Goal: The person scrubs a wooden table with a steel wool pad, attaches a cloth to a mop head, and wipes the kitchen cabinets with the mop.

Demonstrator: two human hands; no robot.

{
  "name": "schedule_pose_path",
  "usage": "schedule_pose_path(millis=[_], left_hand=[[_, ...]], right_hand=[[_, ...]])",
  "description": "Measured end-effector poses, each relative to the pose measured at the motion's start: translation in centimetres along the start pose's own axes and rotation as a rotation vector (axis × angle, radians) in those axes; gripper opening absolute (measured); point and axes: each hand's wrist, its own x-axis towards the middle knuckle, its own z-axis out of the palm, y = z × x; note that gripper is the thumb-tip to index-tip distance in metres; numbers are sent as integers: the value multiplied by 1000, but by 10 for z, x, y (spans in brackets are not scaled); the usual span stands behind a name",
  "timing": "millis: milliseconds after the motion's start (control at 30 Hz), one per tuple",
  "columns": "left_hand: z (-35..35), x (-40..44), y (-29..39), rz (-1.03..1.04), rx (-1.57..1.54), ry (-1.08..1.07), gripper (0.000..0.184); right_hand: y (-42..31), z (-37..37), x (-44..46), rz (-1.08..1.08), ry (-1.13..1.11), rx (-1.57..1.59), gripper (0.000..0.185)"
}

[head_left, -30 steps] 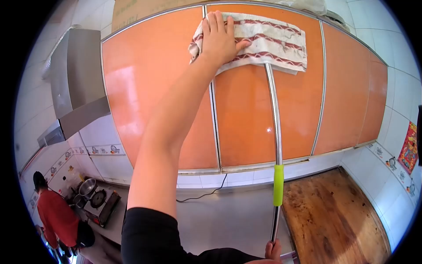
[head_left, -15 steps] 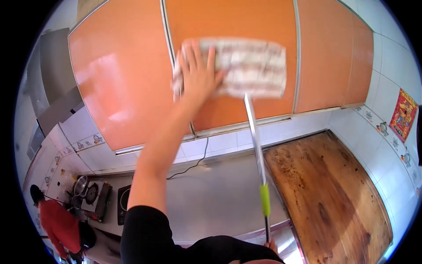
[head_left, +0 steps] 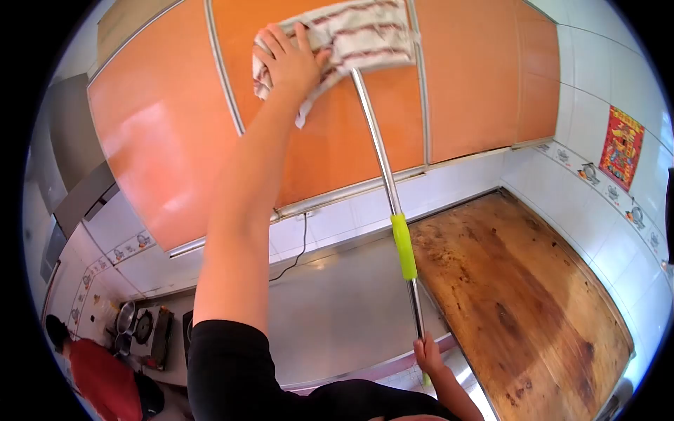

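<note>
A white cloth with brown-red stripes (head_left: pixel 372 31) lies flat against the orange cabinet door, at the top end of a mop pole (head_left: pixel 375 137). Whatever mop head is under the cloth is hidden. My left hand (head_left: pixel 291 67) presses on the cloth's left part with its fingers spread. Below that hand, a loose corner of the cloth hangs down. The metal pole slants down to the right and has a lime green sleeve (head_left: pixel 404 247). Near its lower end, my right hand (head_left: pixel 428 353) is wrapped round the pole.
Orange cabinet doors (head_left: pixel 477 84) span the wall above a steel counter (head_left: pixel 330 309). A stained wooden board (head_left: pixel 519 295) lies at right. At lower left, a person in a red top (head_left: pixel 105 379) stands by a gas stove (head_left: pixel 151 337). A black cord (head_left: pixel 304 245) hangs behind the counter.
The cloth, my left hand and the mop's top end have moved up and left in view. More of the pole and my right hand now show. The view has shifted slightly.
</note>
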Motion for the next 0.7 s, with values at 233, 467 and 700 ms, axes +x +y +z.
schedule_pose_path(millis=[233, 467, 700], left_hand=[[-25, -119, 39, 159, -51, -216, 76], [-43, -211, 55, 212, -112, -321, 78], [-8, -19, 8, 149, 100, -11, 70]], right_hand=[[77, 11, -114, 168, -125, 109, 24], [96, 2, -187, 435, -139, 17, 28], [0, -34, -15, 173, -48, 26, 27]])
